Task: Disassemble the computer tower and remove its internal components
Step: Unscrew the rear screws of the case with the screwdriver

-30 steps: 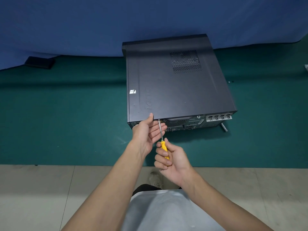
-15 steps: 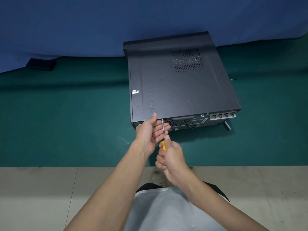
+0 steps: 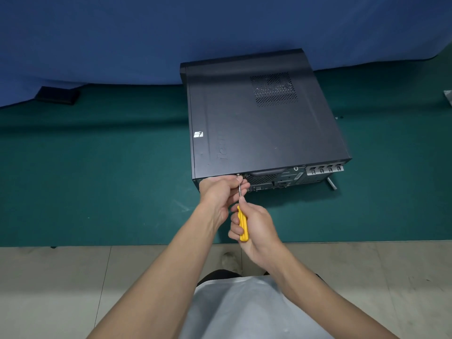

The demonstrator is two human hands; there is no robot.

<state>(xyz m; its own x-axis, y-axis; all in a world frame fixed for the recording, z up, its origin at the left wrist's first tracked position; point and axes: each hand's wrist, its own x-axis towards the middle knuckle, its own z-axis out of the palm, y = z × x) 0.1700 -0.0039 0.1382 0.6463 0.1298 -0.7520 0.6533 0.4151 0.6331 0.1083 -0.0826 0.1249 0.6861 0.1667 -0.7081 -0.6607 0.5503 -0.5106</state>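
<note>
Back slides our right hand (image 3: 256,228), gripping the yellow screwdriver (image 3: 242,226), left hand (image 3: 220,192) pinching its shaft, so we should press squarely into the computer tower (image 3: 264,123)'s near-side screw (image 3: 237,175).

Bare left hand (image 3: 220,194) and right hand (image 3: 258,228) on bare forearms (image 3: 156,272). Plain pale grey-white shirt (image 3: 244,311) over the torso — under its hem a strip of black clothing (image 3: 220,275). Beyond that, toe of a scuffed, light-coloured shoe (image 3: 230,259).

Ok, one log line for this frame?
right hand: grips screwdriver handle | left hand: pinches shaft | tip: at rear screw | computer tower: closed
</note>
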